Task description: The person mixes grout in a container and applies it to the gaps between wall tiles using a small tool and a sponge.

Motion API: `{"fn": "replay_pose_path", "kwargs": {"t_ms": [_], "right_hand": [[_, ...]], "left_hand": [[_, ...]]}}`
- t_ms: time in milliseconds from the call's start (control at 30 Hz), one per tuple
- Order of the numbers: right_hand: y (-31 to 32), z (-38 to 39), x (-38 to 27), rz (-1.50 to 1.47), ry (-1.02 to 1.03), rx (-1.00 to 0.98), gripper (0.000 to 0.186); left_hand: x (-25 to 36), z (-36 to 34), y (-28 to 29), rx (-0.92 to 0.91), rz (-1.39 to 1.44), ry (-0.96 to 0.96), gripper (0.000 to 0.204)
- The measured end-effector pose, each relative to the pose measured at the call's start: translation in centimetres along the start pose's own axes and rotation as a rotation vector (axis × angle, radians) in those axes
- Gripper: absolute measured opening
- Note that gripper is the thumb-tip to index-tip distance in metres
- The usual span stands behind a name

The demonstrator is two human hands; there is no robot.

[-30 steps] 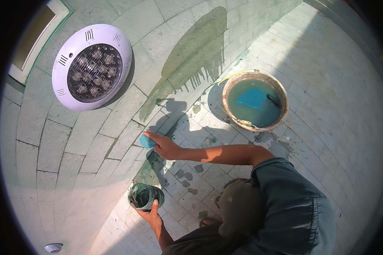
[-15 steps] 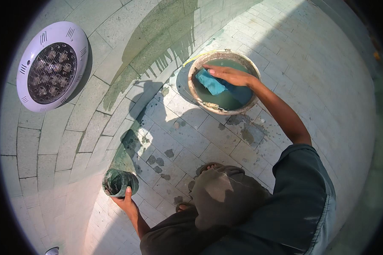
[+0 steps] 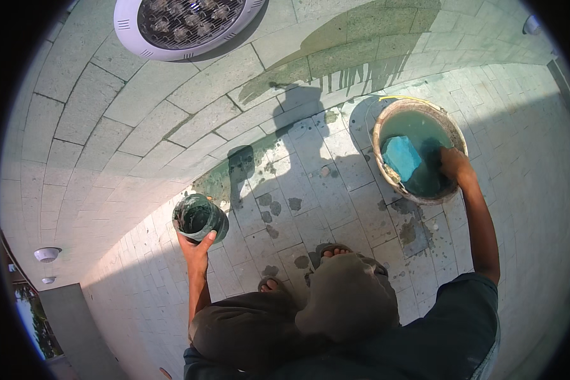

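My left hand (image 3: 196,246) is wrapped around a dark green tub (image 3: 200,218), its round mouth tilted up and its inside dark and stained. To the right stands a round bucket (image 3: 381,161) with a crusted pale rim and a yellow strip at its far edge, filled with murky green water. A bright blue sponge (image 3: 401,157) rests at the water's surface on the bucket's left side. My right hand (image 3: 456,168) reaches over the near right rim into the water, apart from the sponge. Its fingers are under the surface, so what they hold, if anything, is hidden.
A curved tiled wall (image 3: 190,120) rises on the left and far side, with a large round light (image 3: 190,22) and a dark wet patch (image 3: 361,50). Wet spots dot the tiled floor (image 3: 348,215). My feet (image 3: 334,251) are between the tub and the bucket.
My right hand has left the blue sponge and dipped into the water at the bucket's right side. The view has shifted; my left hand still holds the tub.
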State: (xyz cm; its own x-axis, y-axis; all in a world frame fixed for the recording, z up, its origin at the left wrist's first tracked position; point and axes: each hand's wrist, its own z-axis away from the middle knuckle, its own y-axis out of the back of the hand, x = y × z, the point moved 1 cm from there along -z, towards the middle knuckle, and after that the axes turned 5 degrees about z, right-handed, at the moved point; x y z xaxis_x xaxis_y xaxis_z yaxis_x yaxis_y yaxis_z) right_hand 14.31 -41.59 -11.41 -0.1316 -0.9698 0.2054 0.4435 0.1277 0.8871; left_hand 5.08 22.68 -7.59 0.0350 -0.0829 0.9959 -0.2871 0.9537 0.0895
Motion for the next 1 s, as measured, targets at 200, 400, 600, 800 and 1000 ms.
{"fn": "replay_pose_path", "kwargs": {"t_ms": [200, 400, 600, 800, 1000], "right_hand": [[3.2, -0.5, 1.3, -0.313, 0.186, 0.094, 0.036], [2.2, -3.1, 1.6, -0.266, 0.449, 0.142, 0.039], [3.2, -2.5, -0.1, -0.398, 0.196, 0.518, 0.033], [13.9, 2.6, -7.7, -0.666, 0.205, 0.445, 0.041], [19.3, 5.6, -18.1, -1.284, 0.654, 0.208, 0.032]], "left_hand": [[-0.1, -0.4, 4.9, -0.082, -0.026, 0.064, 0.085], [0.8, -0.5, 6.5, -0.049, -0.122, -0.013, 0.083], [0.6, 2.0, 7.3, -0.009, -0.014, -0.061, 0.084], [2.7, 2.8, 10.7, -0.04, 0.019, -0.132, 0.088], [7.7, -0.2, 13.0, -0.063, 0.069, -0.277, 0.089]]}}
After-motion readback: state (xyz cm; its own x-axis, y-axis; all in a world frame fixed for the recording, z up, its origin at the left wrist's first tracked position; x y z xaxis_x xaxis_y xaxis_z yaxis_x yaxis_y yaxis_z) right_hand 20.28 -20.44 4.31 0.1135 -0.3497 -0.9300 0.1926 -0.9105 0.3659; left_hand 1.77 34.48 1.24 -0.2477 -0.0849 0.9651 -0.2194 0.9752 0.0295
